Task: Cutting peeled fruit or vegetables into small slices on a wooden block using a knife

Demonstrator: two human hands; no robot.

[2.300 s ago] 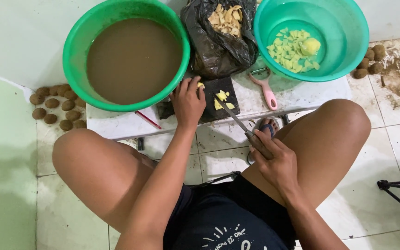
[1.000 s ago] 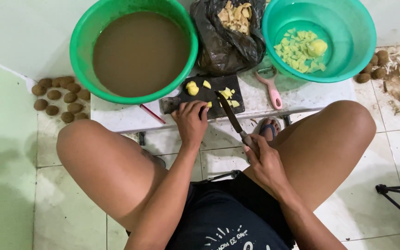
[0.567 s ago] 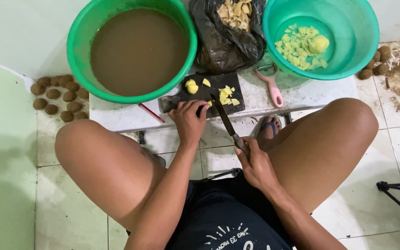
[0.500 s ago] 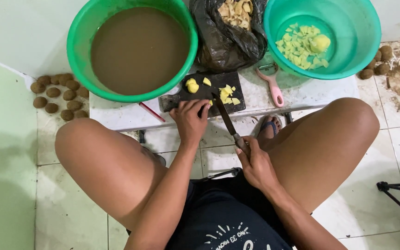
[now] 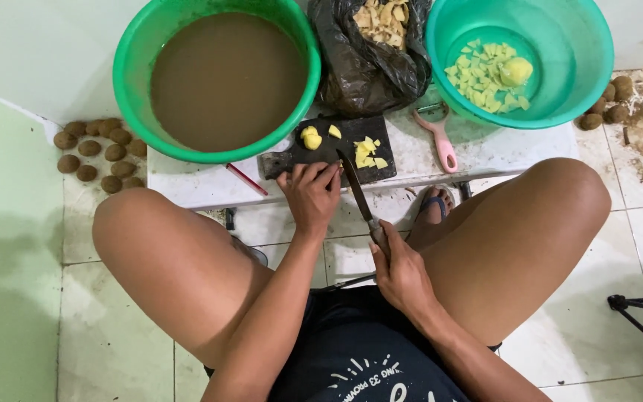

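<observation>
Basins first: a green plastic one (image 5: pixel 217 78) holds murky brown water, a teal one (image 5: pixel 519 59) holds pale yellow slices and a peeled potato. Between them a crinkled black bag (image 5: pixel 370 52) holds peelings. The dark board (image 5: pixel 329 149) is stiff and flat, with wet, likely slippery potato bits (image 5: pixel 366 152). The left hand (image 5: pixel 310 197) rests fingers down on its near edge. The right hand (image 5: pixel 400 272) is closed around the knife (image 5: pixel 359 197) handle, thin blade tip at the bits.

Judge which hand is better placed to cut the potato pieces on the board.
Right hand: it grips the knife, blade over the cutting board. Left hand rests empty at the board's near edge.
</observation>
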